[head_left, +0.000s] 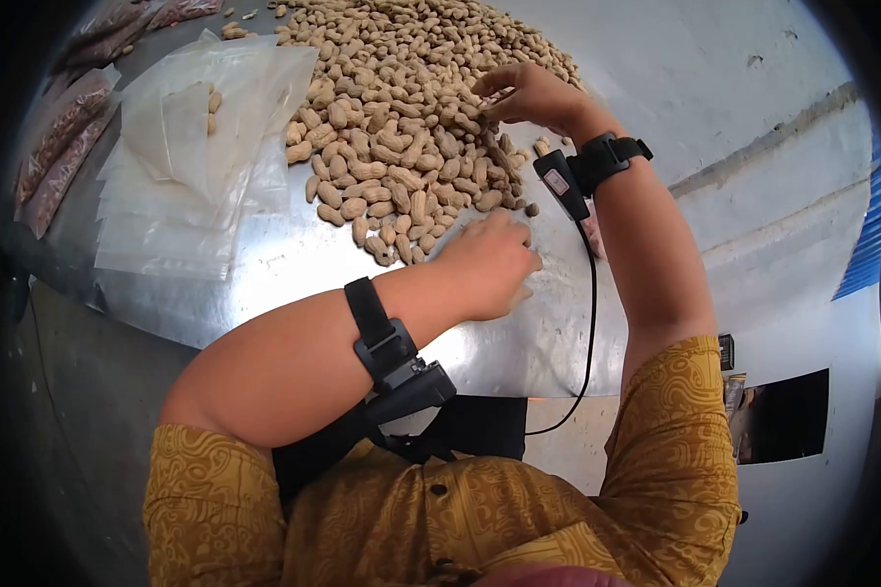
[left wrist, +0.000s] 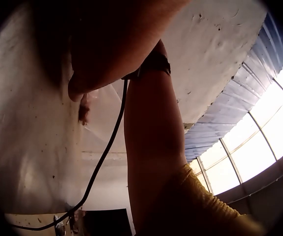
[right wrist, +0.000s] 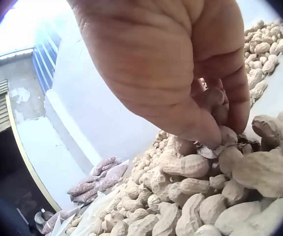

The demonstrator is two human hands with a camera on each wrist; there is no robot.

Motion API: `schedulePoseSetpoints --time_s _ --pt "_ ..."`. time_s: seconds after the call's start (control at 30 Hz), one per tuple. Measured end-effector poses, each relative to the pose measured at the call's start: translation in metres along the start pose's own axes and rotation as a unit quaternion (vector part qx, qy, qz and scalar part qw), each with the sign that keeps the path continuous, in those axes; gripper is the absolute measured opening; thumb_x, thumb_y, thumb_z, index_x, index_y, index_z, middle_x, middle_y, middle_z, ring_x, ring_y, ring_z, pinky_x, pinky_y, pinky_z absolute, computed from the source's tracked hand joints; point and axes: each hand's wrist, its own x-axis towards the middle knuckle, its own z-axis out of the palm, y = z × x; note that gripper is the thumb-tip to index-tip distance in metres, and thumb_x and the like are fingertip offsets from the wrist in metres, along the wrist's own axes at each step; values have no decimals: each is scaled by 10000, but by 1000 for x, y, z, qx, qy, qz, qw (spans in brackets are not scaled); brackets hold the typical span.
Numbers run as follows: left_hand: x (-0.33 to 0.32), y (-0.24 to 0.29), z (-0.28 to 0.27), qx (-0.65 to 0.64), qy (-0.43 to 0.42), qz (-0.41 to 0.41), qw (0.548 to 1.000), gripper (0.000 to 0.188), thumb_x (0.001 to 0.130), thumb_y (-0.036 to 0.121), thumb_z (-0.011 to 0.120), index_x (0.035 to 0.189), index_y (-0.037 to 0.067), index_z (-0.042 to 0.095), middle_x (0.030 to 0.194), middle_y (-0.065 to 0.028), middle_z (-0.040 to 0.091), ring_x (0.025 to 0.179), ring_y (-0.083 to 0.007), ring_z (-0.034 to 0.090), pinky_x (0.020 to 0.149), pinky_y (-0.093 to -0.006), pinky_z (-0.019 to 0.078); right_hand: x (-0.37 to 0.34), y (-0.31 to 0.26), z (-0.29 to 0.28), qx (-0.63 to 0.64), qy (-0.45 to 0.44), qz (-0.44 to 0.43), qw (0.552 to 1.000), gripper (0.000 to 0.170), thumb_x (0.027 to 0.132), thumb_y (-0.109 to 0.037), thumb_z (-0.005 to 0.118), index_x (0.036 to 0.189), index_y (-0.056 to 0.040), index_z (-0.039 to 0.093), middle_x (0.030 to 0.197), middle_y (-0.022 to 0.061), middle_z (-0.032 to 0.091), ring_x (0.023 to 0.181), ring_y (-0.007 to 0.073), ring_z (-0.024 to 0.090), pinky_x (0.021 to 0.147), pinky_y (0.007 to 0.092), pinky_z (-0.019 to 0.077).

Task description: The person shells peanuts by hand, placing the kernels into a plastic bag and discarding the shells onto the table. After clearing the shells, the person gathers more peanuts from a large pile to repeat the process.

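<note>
A large heap of unshelled peanuts (head_left: 392, 127) covers the metal table. At the heap's right edge is the right hand (head_left: 533, 98), fingers bent downward. The right wrist view shows this hand (right wrist: 166, 69) with thumb and fingertips pinching a peanut (right wrist: 227, 135) among others. The left hand (head_left: 489, 264) lies low over the table at the heap's near edge, back of the hand up, fingers loosely bent and no held object visible. In the left wrist view the left hand (left wrist: 117, 44) is dark and its fingertips are mostly hidden.
Clear plastic bags (head_left: 181, 176) lie stacked left of the heap, a few peanuts on them. Filled bags of reddish contents (head_left: 64, 147) line the far left. Another reddish bag (head_left: 594, 235) lies partly behind the right forearm. A black cable (head_left: 593, 313) hangs from the right wrist camera.
</note>
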Motion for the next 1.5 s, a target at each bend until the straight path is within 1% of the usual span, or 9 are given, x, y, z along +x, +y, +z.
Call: schedulePoseSetpoints --time_s 0.2,0.23,0.33,0.43,0.77,0.9,1.0,1.2,1.5 --pt "-1 1 3 -10 25 16 999 293 709 225 658 973 99 656 1020 -101 558 1039 -281 461 907 -381 399 37 13 25 -124 106 -109 981 539 816 -316 617 1268 -62 467 1217 151 537 1036 245 553 896 319 429" --pt "-2 1 2 -15 29 17 999 294 705 220 660 973 98 655 1014 -101 560 1037 -281 462 902 -381 402 35 -1 28 -27 -8 -15 999 572 835 -370 592 1299 -76 430 1260 164 502 1084 242 524 896 335 421" --pt "-4 0 0 -6 25 11 1000 313 686 215 674 974 95 655 1003 -100 565 1021 -280 465 885 -382 412 39 2 57 -304 87 -101 943 525 836 -387 559 1254 -85 463 1149 168 546 1037 318 531 855 385 435" --pt "-5 -2 1 6 14 15 1000 332 672 219 683 977 91 653 1008 -99 561 1012 -279 462 873 -384 418 39 8 63 -304 127 -115 937 401 824 -403 517 1112 -127 554 1031 171 560 962 345 538 834 409 443" --pt "-2 -5 -1 37 -16 -17 999 361 705 243 665 1033 94 635 1070 -105 534 1067 -296 429 921 -400 384 22 22 55 -220 183 -148 947 190 764 -222 560 803 -45 617 824 176 577 767 340 576 707 419 474" --pt "-1 -6 -1 40 -23 -26 999 381 714 263 656 1058 103 628 1104 -102 526 1101 -298 416 947 -410 362 -3 28 44 -157 148 -164 962 207 755 -217 596 872 -55 651 737 143 630 667 269 610 632 359 490" --pt "1 -5 -8 48 -42 -45 997 380 725 284 649 1060 107 628 1130 -100 516 1119 -295 410 953 -415 357 -36 13 35 -36 33 0 999 200 792 -188 622 910 -26 640 863 119 574 758 236 570 698 321 462" --pt "5 -10 -13 63 -44 -76 994 368 730 297 646 1045 107 636 1129 -97 509 1113 -286 414 940 -412 367 -82 23 44 -102 40 -55 992 256 813 -184 622 1022 -37 618 946 117 602 871 224 584 777 323 462" --pt "12 -14 -19 45 182 -26 982 269 750 150 608 1005 64 609 1021 -80 548 970 -285 490 864 -371 406 -143 18 45 -56 47 -15 997 327 790 -20 498 1104 -44 586 1012 109 610 932 210 588 841 302 452"
